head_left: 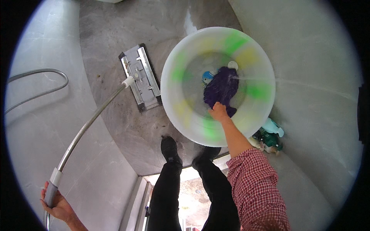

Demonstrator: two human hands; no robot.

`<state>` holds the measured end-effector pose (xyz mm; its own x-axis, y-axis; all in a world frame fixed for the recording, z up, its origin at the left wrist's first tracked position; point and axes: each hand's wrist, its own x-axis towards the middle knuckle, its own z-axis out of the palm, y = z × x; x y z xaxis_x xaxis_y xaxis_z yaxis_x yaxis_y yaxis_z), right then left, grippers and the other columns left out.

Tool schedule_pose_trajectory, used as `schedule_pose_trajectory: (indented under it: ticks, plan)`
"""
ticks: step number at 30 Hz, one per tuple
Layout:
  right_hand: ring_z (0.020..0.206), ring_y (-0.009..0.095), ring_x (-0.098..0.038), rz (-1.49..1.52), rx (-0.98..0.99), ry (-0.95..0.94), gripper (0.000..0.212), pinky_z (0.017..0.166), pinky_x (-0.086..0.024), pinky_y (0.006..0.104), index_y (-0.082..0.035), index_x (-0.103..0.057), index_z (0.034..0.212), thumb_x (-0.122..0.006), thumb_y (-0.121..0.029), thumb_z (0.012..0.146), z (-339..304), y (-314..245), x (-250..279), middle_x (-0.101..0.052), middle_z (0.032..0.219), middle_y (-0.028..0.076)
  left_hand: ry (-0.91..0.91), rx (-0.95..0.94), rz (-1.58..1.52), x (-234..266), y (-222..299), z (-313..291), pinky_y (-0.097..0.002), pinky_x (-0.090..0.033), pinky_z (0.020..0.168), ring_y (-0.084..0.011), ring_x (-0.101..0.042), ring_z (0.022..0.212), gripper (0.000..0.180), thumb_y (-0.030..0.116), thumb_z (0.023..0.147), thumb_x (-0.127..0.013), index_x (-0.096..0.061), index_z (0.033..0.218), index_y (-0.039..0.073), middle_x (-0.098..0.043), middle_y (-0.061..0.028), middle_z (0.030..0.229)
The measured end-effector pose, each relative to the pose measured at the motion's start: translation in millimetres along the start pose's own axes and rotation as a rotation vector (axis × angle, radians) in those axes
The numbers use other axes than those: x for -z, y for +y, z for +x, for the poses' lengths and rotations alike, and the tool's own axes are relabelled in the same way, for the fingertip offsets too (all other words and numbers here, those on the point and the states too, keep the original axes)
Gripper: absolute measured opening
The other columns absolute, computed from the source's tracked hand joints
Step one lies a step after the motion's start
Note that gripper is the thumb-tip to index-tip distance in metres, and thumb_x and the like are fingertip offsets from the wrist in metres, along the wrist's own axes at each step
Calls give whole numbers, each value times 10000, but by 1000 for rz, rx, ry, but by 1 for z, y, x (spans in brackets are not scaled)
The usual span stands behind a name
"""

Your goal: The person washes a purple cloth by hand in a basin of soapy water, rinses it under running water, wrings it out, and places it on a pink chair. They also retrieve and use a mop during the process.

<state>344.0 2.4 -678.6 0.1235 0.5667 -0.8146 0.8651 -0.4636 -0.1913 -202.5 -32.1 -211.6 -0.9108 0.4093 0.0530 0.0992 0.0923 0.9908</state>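
The right hand [219,111] pinches the near edge of a dark purple cloth [221,87], its fingers pressed together on the fabric. The cloth lies spread and crumpled at the bottom of a round white plastic tub [175,111], whose wall shows green and yellow patches. Just beyond the cloth's far end is a small white disc [232,65]; touching its left side is a blue-and-white patch, though whether that is a print or a loose thing I cannot tell. A thin pale jet crosses the tub from the right and meets the cloth.

The left hand [58,206] curls loosely around the grey sleeve of a metal mop handle [86,127]. The handle slants up to a flat mop head [141,77], which rests on the grey floor [111,38], just left of the tub and with no cloth over its metal clips.

Right of the tub, near the wall, a pale turquoise item [273,127] leans by a dark green one [268,139]. A flexible metal hose [58,70] loops against the left wall.
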Motion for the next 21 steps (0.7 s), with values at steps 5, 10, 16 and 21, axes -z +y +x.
schedule_pose_trajectory:
  ticks: [5,10,16,21]
  plan:
    - [907,348,-630,501,70,229,406,819,-495,402,-27,-618,1009,-752,-227,682,-82,-43,28,-655,980,188,-184,37,72,16,2,-5,-409,-347,1076,-301,-417,1294,622,477,960,-441,-358,1397,43,-416,-215,1405]
    - [860,327,-645,492,213,205,279,793,-500,386,-53,-647,938,-723,-173,698,-178,-71,73,-673,930,167,-345,185,49,35,5,-2,-401,-407,1012,-289,-421,1268,615,465,943,-507,-355,1407,91,-411,-193,1398]
    - [804,319,-633,675,329,327,225,760,-500,356,-47,-639,934,-704,-120,731,-269,-89,94,-666,882,145,-316,336,13,39,11,-6,-391,-447,927,-266,-436,1241,626,455,920,-560,-363,1405,112,-421,-162,1390]
    - [988,316,-597,291,259,381,284,863,-470,392,-81,-680,1021,-705,-169,751,-285,-76,78,-636,1010,161,-297,494,-7,40,14,3,-356,-467,808,-227,-521,1055,549,421,909,-594,-445,1342,117,-498,-105,1236]
